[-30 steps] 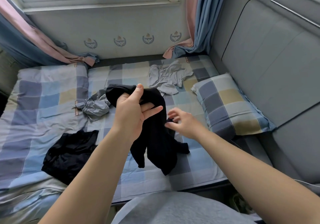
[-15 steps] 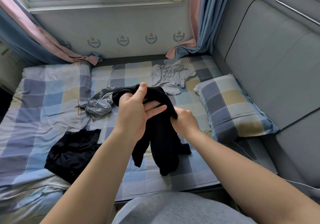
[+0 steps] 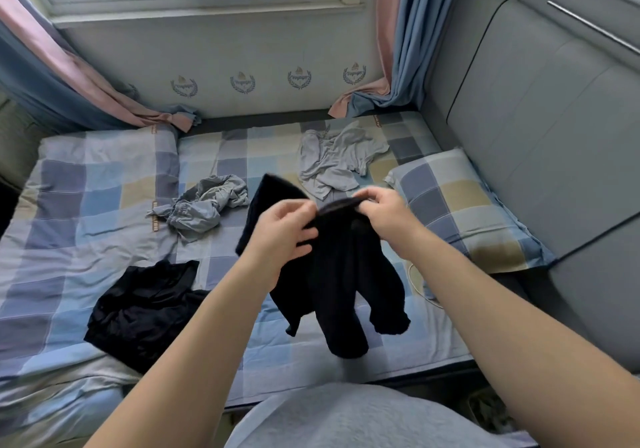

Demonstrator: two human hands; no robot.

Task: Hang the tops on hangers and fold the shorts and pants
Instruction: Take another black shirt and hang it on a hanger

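right hand (image 3: 384,212) now gripping black garment (image 3: 343,274) edge, left hand (image 3: 282,236) shifted down

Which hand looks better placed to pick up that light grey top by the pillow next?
Probably the right hand. The light grey top lies just beyond it on the bed, beside the pillow. Both hands now grip the black garment; the left hand sits farther away.

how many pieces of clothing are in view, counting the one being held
4: a black garment held up in both hands, a crumpled black garment on the bed's near left, a bunched grey garment mid-bed, and a light grey top near the window. Folds could hide more.
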